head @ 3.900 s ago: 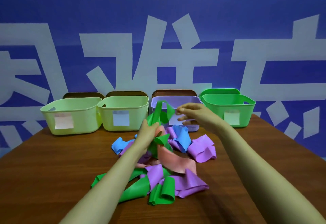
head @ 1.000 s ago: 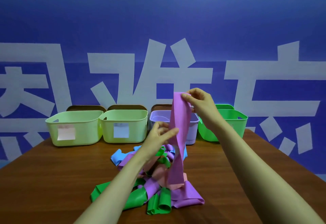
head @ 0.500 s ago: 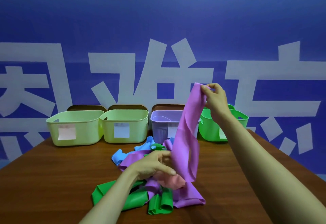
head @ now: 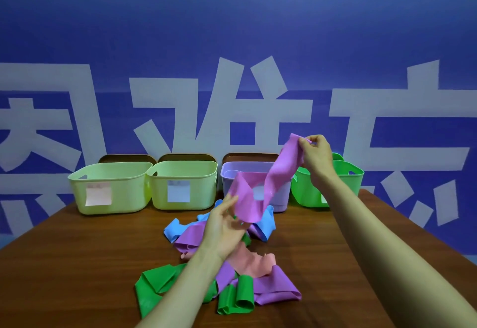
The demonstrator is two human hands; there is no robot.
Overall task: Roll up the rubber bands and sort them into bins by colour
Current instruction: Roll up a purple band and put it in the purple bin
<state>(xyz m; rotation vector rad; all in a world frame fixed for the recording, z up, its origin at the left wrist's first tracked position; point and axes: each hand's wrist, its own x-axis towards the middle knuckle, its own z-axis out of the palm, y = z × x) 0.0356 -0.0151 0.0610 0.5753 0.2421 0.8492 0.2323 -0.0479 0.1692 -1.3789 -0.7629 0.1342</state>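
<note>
While the right hand (head: 316, 156) pinches the top end of a purple band (head: 260, 193) in its curled fingers, the left hand (head: 223, 227) grips the same band's lower fold between thumb and fingers, lower down and nearer the person. Between the two hands the band hangs in the air as a slack, twisted strip, clear of the desk (head: 64, 263), and crosses in front of the lilac bin (head: 232, 172).

Under the left hand lies the heap of loose bands (head: 227, 273), none of them rolled. A blue band (head: 173, 230) sticks out at its left, and a second blue one (head: 268, 221) lies just below the hanging fold. A salmon band (head: 250, 260) sits in the middle. At the near edge lie a flat green band (head: 154, 289), a folded green band (head: 237, 296) and another purple one (head: 276, 289).

Four bins stand in a row along the far side of the desk. From the left come two pale green bins (head: 111, 188) (head: 184, 185), each with a paper label on its front, then the lilac bin, then a bright green bin (head: 351, 180), partly hidden by the right forearm. What the bins hold cannot be seen from here. Behind them rises a blue wall (head: 232, 30) with large white characters.
</note>
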